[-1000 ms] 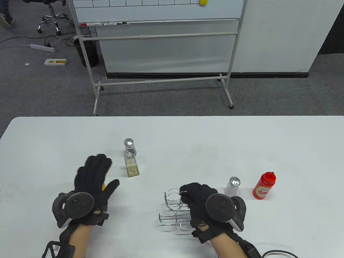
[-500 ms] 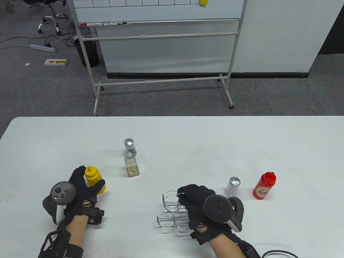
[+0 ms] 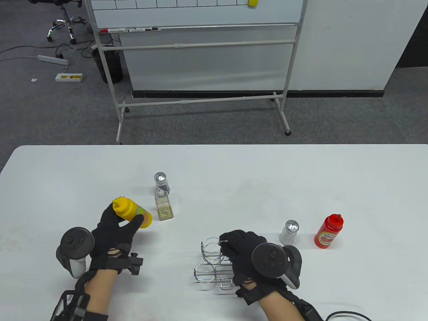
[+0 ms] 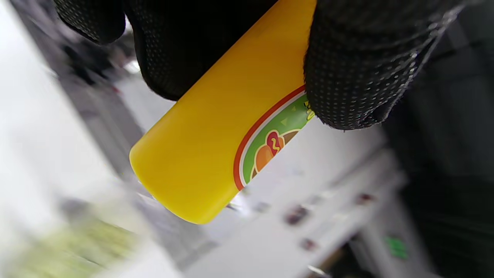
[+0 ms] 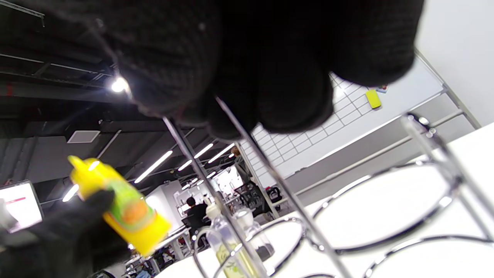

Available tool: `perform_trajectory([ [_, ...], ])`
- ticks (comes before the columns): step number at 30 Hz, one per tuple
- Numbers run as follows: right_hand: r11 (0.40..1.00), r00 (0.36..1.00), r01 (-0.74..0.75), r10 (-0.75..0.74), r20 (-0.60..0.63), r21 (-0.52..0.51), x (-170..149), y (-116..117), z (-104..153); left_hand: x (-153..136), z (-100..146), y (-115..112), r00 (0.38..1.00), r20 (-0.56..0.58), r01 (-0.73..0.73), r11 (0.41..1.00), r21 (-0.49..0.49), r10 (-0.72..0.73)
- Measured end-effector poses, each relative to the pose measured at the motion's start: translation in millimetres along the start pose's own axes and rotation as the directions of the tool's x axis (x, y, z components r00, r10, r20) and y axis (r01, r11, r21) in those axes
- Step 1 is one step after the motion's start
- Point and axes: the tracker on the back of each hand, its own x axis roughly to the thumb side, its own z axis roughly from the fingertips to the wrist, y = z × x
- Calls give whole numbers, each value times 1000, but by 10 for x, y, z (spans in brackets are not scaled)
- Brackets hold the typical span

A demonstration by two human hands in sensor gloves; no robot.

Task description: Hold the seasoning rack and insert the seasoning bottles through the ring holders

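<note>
My left hand grips a yellow squeeze bottle and holds it tilted above the table, left of the rack. The bottle fills the left wrist view and shows in the right wrist view. My right hand grips the handle of the chrome wire seasoning rack; its rings hold nothing. On the table stand a clear oil bottle, a dark pepper shaker, a white salt shaker and a red squeeze bottle.
The white table reaches to both side edges of the view. A whiteboard stand is on the carpet beyond the far edge. A cable runs from my right forearm.
My left hand closed around the yellow bottle, lifted it off the table and carried it up and to the right, tilted. My right hand and the rack shifted slightly left.
</note>
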Motion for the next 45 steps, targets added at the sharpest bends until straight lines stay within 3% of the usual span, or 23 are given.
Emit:
perform_trajectory([
  [5,1000,1000,4,-4,16,7,64,39,11,455,150,-482,983,172,-41,985,-166,70],
  [9,1000,1000,-3,3,30,0,114,55,22,480,168,-796,982,152,-64,959,-274,109],
  [12,1000,999,5,-4,36,-6,140,46,30,457,206,-939,988,141,-5,932,-363,60],
  [21,1000,999,13,-13,30,-18,162,35,50,452,260,-1143,971,211,202,860,-468,-114],
  [30,997,998,55,-53,35,-53,170,10,67,345,277,-1228,972,156,233,823,-517,-177],
  [35,997,999,50,-49,20,-54,158,11,68,320,270,-1230,978,132,210,807,-551,-164],
  [38,997,999,47,-46,12,-61,147,3,66,417,192,-1053,988,117,152,819,-553,-104],
  [42,997,999,44,-44,3,-65,123,-1,59,573,-139,-516,993,79,109,946,-307,-88],
  [45,997,999,38,-38,0,-60,114,12,56,522,-477,-235,982,19,191,964,-184,-191],
])
